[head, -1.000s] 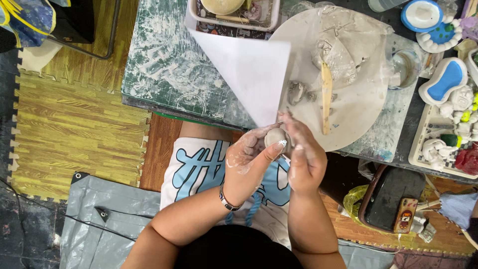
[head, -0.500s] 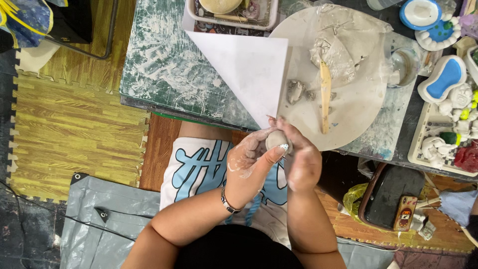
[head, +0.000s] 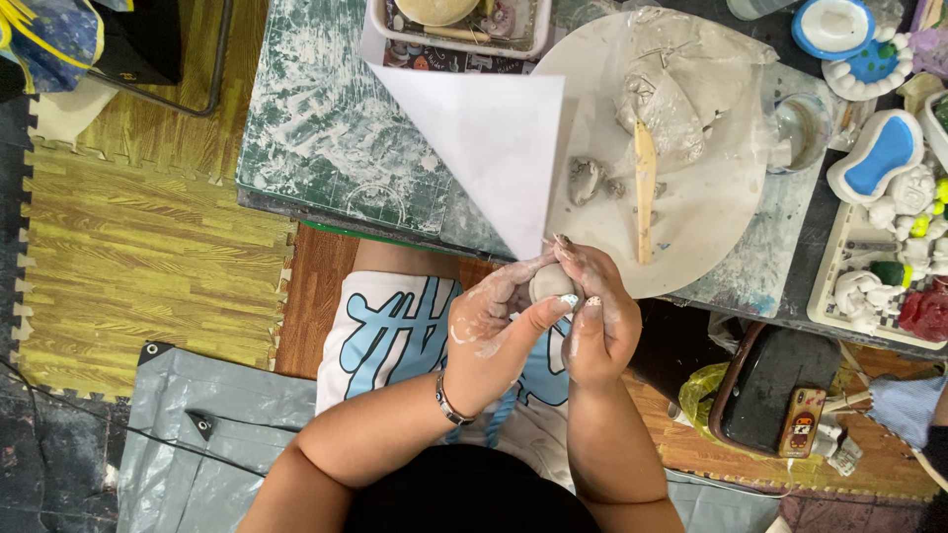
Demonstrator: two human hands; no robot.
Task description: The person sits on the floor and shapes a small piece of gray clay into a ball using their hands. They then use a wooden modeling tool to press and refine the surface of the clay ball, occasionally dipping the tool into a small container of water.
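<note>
Head view: both hands [head: 538, 321] cup a clay lump [head: 553, 283].

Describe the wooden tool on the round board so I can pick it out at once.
Find the big round white board on the table's right half. The wooden modelling stick lies on it, pointing away from the person, just below the bagged grey clay. It alone is tan, slim and straight; the nearby clay scraps are grey and lumpy.

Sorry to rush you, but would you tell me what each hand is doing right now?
Left hand: closed around a small grey lump of clay.
Right hand: closed on the same lump, opposite side.
</note>
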